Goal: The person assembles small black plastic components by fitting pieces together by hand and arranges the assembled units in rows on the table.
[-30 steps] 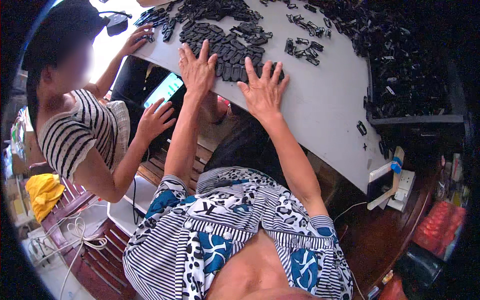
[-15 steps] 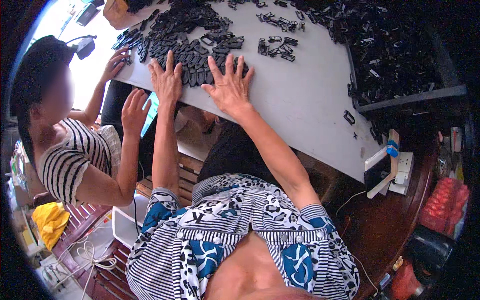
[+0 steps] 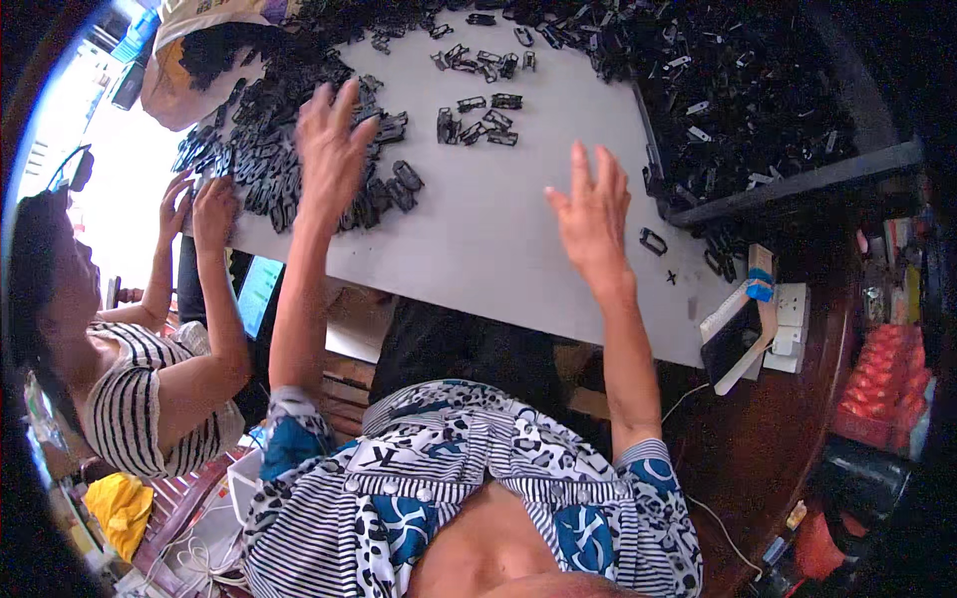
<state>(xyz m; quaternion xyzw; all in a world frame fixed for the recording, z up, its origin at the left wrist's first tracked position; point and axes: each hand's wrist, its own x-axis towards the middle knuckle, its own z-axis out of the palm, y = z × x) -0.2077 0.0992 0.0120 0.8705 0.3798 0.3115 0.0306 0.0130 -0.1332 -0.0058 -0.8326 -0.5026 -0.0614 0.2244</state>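
Over the right part of a heap of small black oval plastic pieces (image 3: 274, 189), my left hand (image 3: 334, 145) hovers with its fingers spread, slightly blurred. It seems to hold nothing. My right hand (image 3: 593, 219) is raised above the pale tabletop (image 3: 439, 219), fingers apart and with nothing in it. Between the hands, farther back, lie two small groups of black frame-like pieces (image 3: 488, 125). A single black oval frame (image 3: 653, 241) rests to the right of my right hand.
A dark-rimmed tray (image 3: 797, 187) full of black pieces fills the back right. At the far left stands an open sack (image 3: 164, 75). A co-worker (image 3: 150, 399) sits at my left, hands on the heap's edge. A phone (image 3: 733, 339) leans on a stand near the right edge.
Both my hands have come off the black pieces; the right one has swung to the right. The co-worker's nearer hand has reached the heap. The view has shifted somewhat.
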